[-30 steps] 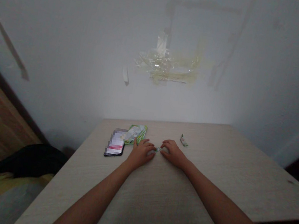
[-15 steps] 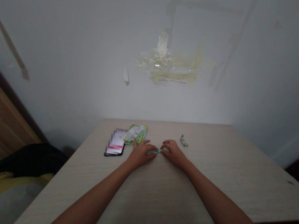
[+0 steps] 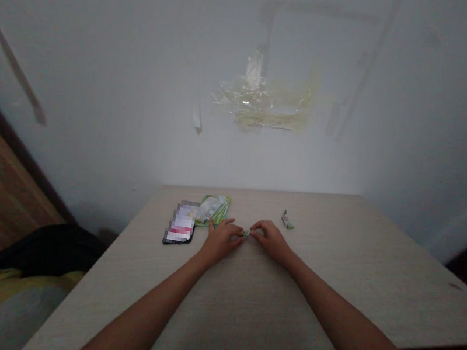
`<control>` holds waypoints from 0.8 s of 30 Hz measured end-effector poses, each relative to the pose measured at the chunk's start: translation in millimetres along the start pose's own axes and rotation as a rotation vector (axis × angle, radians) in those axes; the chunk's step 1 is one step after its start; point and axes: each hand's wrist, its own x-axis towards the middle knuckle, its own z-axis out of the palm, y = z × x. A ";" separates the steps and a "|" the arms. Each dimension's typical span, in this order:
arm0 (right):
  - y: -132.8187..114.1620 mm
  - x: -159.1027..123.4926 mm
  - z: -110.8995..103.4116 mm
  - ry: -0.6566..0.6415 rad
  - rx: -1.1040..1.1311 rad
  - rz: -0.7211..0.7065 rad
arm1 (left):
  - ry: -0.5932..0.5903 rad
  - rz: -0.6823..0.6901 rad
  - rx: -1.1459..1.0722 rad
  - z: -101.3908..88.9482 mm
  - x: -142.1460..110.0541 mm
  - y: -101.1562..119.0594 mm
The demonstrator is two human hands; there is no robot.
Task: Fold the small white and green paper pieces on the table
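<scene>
A small green-and-white wrapper is pinched between the thumb and fingers of my left hand, low over the table. My right hand meets its other end with thumb and forefinger drawn together. The fingertips hide most of the wrapper, and whether anything is inside cannot be seen. Just behind my left hand lies a flat green packet with pale print. Off to the right, beyond my right hand, another small crumpled green-and-white wrapper rests on the wood.
A phone with a blurred-out screen lies left of the green packet on the pale wooden table. The wall behind carries old tape. Yellow and grey cloth is heaped beyond the table's left edge.
My right fingers have shifted slightly at the wrapper, and a bit more of its pale end shows. My left hand, the packet and the phone stay put.
</scene>
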 end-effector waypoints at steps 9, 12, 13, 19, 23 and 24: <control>4.3 3.5 8.9 -0.005 0.343 0.158 | 0.039 -0.081 -0.041 3.6 -1.0 5.6; 5.6 3.4 10.1 -0.022 0.389 0.158 | 0.038 -0.107 -0.049 3.6 -1.1 5.6; 5.2 3.3 10.3 -0.026 0.390 0.158 | 0.040 -0.115 -0.049 3.5 -1.1 5.7; 0.4 3.2 10.0 -0.030 0.351 0.161 | 0.059 -0.129 -0.038 4.5 -1.2 5.2; -1.7 3.0 8.7 -0.021 0.294 0.123 | 0.077 -0.118 -0.026 5.6 -1.4 3.6; -1.8 3.0 8.7 -0.020 0.282 0.115 | 0.082 -0.117 -0.031 5.6 -1.5 3.5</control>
